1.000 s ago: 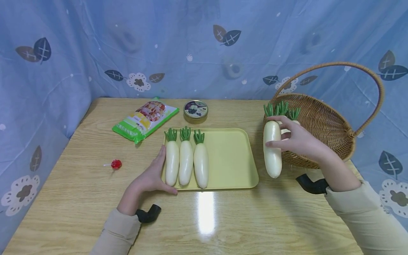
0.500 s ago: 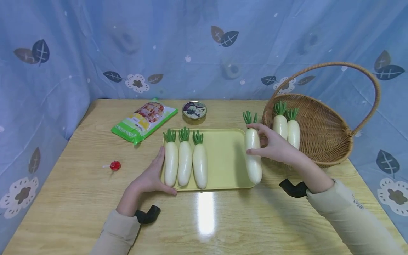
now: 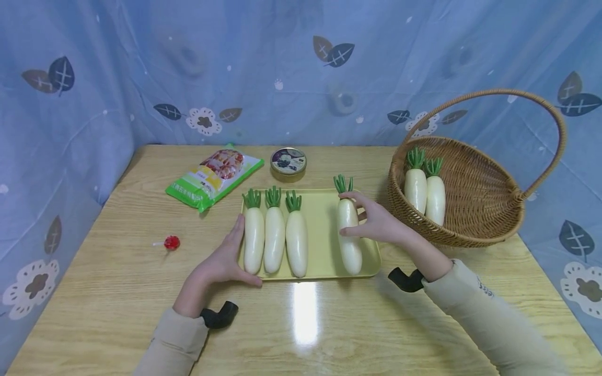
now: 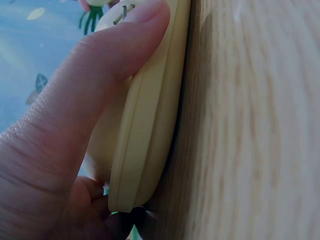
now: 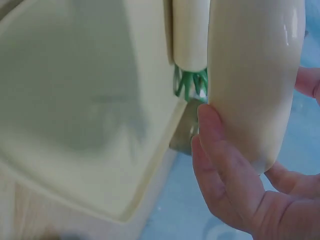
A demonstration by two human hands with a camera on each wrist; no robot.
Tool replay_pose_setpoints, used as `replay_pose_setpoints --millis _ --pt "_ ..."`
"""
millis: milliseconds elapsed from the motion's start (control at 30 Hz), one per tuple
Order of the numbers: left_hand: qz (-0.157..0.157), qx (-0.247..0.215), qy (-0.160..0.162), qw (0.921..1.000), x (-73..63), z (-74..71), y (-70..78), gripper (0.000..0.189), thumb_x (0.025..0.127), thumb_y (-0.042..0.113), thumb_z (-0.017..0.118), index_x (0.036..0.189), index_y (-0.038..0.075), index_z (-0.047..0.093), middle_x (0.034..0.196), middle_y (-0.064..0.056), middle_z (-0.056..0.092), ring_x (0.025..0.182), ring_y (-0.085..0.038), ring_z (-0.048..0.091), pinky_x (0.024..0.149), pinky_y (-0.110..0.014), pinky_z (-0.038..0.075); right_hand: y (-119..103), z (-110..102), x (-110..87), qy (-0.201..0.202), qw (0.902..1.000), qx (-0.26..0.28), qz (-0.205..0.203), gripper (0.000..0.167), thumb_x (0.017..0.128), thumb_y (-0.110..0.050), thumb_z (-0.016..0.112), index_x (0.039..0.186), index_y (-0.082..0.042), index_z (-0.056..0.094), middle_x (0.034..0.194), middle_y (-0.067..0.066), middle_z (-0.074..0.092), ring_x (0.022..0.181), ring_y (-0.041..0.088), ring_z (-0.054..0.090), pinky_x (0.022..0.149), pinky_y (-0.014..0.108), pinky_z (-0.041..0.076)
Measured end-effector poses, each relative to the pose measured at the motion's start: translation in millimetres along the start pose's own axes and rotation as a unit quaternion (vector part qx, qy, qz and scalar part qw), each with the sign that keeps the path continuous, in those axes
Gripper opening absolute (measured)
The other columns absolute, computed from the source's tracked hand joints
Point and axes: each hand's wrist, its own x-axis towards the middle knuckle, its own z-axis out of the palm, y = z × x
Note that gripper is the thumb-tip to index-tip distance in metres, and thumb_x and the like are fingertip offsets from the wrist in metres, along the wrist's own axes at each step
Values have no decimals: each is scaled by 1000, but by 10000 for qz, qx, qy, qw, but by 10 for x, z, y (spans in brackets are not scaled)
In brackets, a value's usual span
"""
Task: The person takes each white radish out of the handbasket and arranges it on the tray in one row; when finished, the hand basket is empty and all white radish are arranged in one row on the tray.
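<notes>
My right hand (image 3: pixel 373 222) grips a white radish (image 3: pixel 349 243) with green stalks, held over the right part of the yellow tray (image 3: pixel 322 261). In the right wrist view, fingers and thumb close around the radish (image 5: pixel 255 75) from both sides, with the tray (image 5: pixel 75 125) below. Three more radishes (image 3: pixel 296 243) lie side by side along the tray's left half, stalks pointing away. My left hand (image 3: pixel 223 261) holds the tray's near left corner. The left wrist view shows its thumb (image 4: pixel 110 55) against the tray rim (image 4: pixel 145 120); its other fingers are mostly hidden.
At right stands a wicker basket (image 3: pixel 484 198) with a tall handle and two radishes (image 3: pixel 435 201) inside. Behind the tray are a round tin (image 3: pixel 288 164) and a green-edged food bag (image 3: pixel 216 176). A red lollipop (image 3: pixel 171 242) lies at left. A blue curtain (image 3: pixel 282 73) backs the table.
My right hand has carried the radish leftward from beside the basket to above the tray's right part. The left hand and the three radishes in the tray have stayed put.
</notes>
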Motion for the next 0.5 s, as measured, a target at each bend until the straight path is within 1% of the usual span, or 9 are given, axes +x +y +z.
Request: replay_pose_setpoints --millis 133,267,400,500 --pt "3 20 2 10000 1 4 -8 148 45 40 90 143 2 -15 150 -17 -14 137 -33 -6 108 -52 4 18 101 84 -152 9995 290 -27 74 77 -15 72 139 -10 31 114 22 45 100 39 53 66 35 53" --pt "-37 6 -23 10000 -8 6 -13 147 47 40 89 143 2 -15 150 -16 -15 137 -33 -7 108 -52 5 34 189 154 -251 9985 489 24 74 76 -12 71 139 -9 32 112 22 45 94 35 57 64 36 53" --pt "-25 5 -31 10000 -7 9 -24 147 47 40 89 143 3 -16 150 -16 -16 137 -32 -7 108 -52 4 28 254 204 -345 9969 694 161 75 76 -10 71 139 -8 31 114 25 43 90 31 60 64 37 53" --pt "-44 24 -36 10000 -3 10 -27 148 47 41 89 143 3 -16 150 -15 -16 137 -32 -7 108 -52 4 29 298 234 -431 9954 842 152 75 76 -8 70 139 -6 29 116 26 42 88 30 61 64 36 53"
